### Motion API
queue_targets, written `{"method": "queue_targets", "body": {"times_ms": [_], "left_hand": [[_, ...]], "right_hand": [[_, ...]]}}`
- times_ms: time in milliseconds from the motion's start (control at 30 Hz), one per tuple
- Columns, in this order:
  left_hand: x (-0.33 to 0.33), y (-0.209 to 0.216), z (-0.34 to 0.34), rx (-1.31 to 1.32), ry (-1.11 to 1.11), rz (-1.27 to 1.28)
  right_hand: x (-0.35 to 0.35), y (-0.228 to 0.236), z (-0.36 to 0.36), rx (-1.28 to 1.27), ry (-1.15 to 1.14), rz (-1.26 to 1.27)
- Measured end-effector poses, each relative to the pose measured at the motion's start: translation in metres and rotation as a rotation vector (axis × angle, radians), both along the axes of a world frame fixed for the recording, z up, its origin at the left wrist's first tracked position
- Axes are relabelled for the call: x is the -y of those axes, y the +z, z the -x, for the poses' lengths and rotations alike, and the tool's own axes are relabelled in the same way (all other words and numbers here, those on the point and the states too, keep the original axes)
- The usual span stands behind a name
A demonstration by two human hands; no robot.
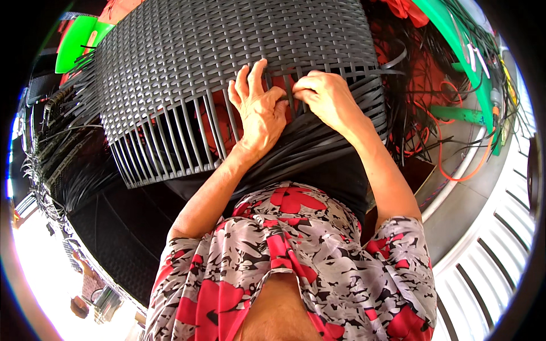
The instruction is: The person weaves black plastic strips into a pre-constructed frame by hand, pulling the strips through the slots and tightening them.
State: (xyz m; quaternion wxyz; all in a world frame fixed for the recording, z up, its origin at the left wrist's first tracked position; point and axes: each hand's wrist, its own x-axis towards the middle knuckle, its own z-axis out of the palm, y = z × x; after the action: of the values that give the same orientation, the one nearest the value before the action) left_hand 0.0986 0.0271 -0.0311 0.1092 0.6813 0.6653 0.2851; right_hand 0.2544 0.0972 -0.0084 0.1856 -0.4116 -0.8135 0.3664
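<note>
A dark grey woven panel (227,45) of flat plastic strips lies across my lap. Along its near side, bare upright strips (187,128) show where no cross strips run through. My left hand (259,113) is at the edge of the weave, with thumb and forefinger pinched on a black plastic strip and the other fingers raised over the panel. Close to its right, my right hand (330,96) has its fingertips pressed together on the black strip between the upright strips. A bundle of loose black strips (307,139) runs beneath my wrists.
Loose strip ends stick out at the panel's left. A green plastic piece (77,45) stands at the far left. On the right are a green frame (463,113), an orange cord (455,179) and a white slatted surface (483,273). Red material (404,14) lies behind the panel.
</note>
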Motion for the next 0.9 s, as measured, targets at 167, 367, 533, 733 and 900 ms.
{"method": "queue_targets", "body": {"times_ms": [167, 367, 533, 733, 900], "left_hand": [[0.015, 0.018, 0.010, 0.110, -0.043, -0.251], [0.022, 0.016, 0.028, 0.097, 0.113, -0.238], [0.022, 0.003, 0.016, -0.013, -0.014, -0.197], [0.004, 0.007, 0.006, -0.011, -0.029, -0.096], [0.029, 0.028, 0.022, -0.125, -0.027, -0.399]], "right_hand": [[0.024, -0.005, 0.005, -0.312, 0.087, 0.061], [0.021, 0.001, 0.007, -0.483, -0.408, 0.088], [0.016, 0.006, -0.017, -0.444, -0.414, 0.186], [0.024, 0.000, 0.001, -0.450, -0.200, 0.040], [0.027, 0.002, 0.018, -0.472, 0.020, 0.265]]}}
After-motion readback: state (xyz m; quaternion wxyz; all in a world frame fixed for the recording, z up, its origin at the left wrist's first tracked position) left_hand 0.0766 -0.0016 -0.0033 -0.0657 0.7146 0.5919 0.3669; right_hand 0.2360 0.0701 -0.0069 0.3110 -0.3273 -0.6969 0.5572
